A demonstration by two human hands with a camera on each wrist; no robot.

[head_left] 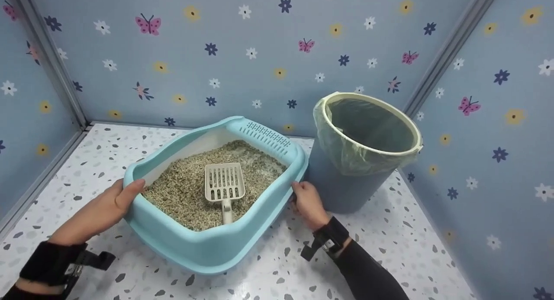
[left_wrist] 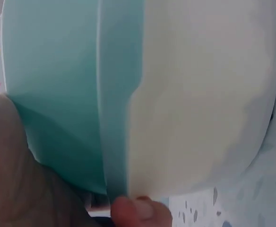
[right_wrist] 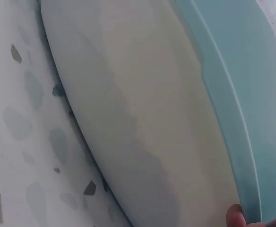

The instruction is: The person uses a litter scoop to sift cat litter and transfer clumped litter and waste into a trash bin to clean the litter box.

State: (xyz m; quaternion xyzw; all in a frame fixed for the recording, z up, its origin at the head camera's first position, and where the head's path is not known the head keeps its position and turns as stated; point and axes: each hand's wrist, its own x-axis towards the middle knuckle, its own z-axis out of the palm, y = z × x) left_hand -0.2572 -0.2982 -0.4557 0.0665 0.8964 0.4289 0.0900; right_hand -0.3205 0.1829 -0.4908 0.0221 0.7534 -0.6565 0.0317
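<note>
A light-blue litter box [head_left: 203, 248] stands on the speckled surface, partly filled with brownish granular litter [head_left: 177, 183]. On that litter lies a beige slotted litter scoop [head_left: 227, 211], its handle pointing toward the near side. My left hand [head_left: 101, 211] grips the box's left corner, thumb over the rim. At the right side, my right hand [head_left: 310, 204] holds the rim's outer edge. In the left wrist view, fingertips [left_wrist: 145, 210] curl under the blue rim, beside the white lower wall. Fingertips [right_wrist: 235, 216] also hook under the rim in the right wrist view.
Close beside the box on the right stands a grey-blue trash bin [head_left: 331, 174], lined with a translucent yellowish bag [head_left: 363, 161] under a cream ring. Flower-patterned panels [head_left: 242, 36] enclose the back and both sides of the speckled surface [head_left: 277, 274].
</note>
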